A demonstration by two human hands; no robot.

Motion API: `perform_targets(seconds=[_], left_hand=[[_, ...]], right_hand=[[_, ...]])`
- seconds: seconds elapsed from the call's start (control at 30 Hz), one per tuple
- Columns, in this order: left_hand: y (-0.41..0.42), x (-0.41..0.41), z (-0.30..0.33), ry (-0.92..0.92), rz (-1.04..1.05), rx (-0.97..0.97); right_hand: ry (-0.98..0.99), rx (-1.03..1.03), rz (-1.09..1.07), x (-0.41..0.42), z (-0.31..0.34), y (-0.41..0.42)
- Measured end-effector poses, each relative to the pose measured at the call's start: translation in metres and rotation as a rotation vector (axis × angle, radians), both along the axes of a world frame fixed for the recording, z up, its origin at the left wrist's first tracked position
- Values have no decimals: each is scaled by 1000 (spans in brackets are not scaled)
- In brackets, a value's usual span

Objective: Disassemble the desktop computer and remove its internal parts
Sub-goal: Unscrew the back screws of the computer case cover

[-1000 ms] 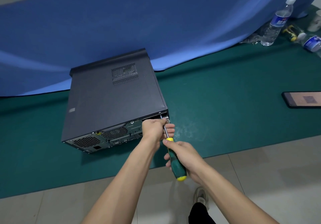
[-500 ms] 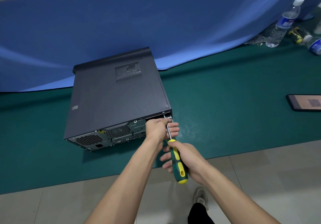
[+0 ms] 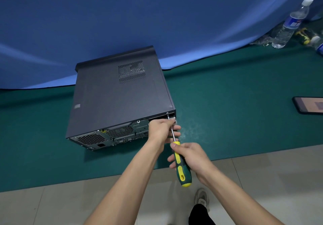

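Head view: the computer case [image 3: 120, 100] lies closed. The right hand [image 3: 190, 156] grips the screwdriver [image 3: 180, 163]; the left hand [image 3: 161, 128] pinches its shaft at the case's rear corner.

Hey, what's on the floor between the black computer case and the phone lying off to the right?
In the head view, only bare green mat lies between the black computer case and the dark phone.
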State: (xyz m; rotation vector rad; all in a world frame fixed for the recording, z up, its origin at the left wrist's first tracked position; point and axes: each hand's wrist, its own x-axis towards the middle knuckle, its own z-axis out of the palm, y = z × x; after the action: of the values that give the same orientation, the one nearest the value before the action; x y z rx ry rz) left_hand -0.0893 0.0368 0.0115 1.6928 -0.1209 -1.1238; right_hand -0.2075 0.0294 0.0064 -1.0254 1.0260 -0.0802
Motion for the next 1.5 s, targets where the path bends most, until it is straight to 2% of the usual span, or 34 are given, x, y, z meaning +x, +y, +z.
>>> perform_targets(seconds=[0.1,0.23,0.43,0.6,0.8,0.97,1.13,1.37,1.43,1.5], left_hand=[[-3,1,0,-24,14,12],[-7,-2,-1,79,63,-45],[-7,1,-4,40,66,-50],[-15,-5,-4,137,185,-89],[-23,2,-6,235,351,-126],[-26,0,-7,260,438,-152],[-23,-1,-8,260,424,-183],[-20,9,10,22,359,-270],[-15,17,23,-145,247,-265],[-9,22,37,-401,50,-212]], right_hand=[[32,-2,-36,1,0,1],[-29,207,30,1,7,-1],[17,-51,0,0,4,-2],[-20,121,14,0,9,-5],[116,-153,-69,-5,5,-9],[218,-337,8,-6,2,-16],[389,-519,128,-14,0,-24],[440,-614,109,-13,16,-46],[346,-623,34,-5,26,-55],[186,-604,-41,4,39,-62]])
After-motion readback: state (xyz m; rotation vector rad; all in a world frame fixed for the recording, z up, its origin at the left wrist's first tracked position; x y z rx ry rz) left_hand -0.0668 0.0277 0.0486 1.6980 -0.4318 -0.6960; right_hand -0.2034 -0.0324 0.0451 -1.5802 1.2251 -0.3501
